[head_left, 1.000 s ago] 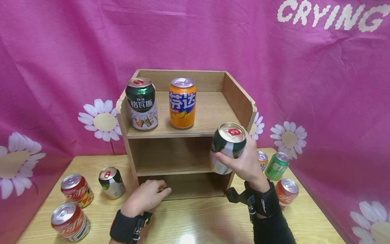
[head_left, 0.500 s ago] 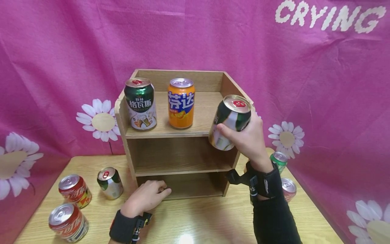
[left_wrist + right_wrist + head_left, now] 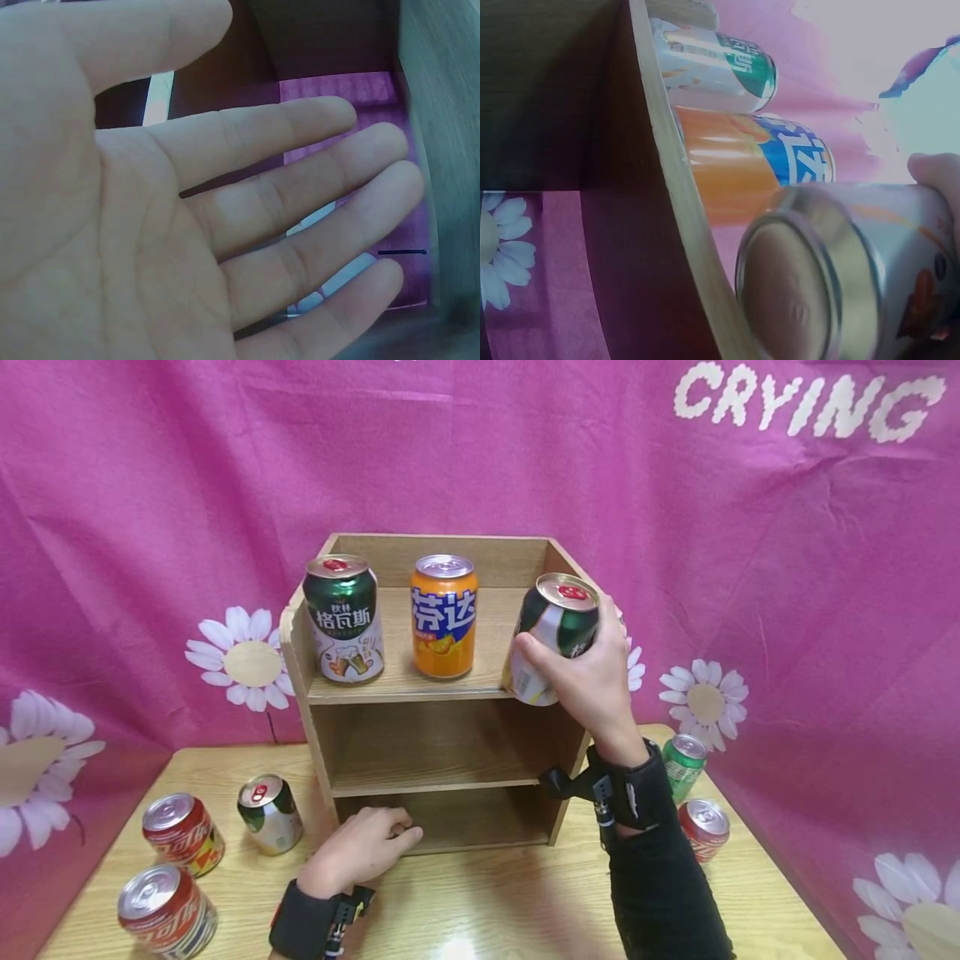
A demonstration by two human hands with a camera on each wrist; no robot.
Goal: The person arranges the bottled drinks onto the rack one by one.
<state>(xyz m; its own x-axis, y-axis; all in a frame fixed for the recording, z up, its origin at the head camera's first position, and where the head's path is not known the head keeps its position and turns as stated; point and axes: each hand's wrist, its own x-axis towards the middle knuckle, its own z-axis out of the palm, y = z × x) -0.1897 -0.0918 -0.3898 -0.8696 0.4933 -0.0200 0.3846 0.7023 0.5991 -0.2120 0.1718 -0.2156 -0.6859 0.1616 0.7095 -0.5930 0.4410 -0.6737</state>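
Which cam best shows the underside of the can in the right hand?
Right wrist: the held can points its base toward the lens, slightly cropped. Head shows its lid and side, base hidden. Left wrist doesn't show it.

staged booth: pink daisy cloth (image 3: 480, 460) behind table (image 3: 517, 897)

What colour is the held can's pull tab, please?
Red pull tab, clearest in the head view.

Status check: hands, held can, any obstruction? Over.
Right hand gripping tilted green-and-white can, front of top shelf. Left hand empty. Orange can nearby; nothing visibly blocking.
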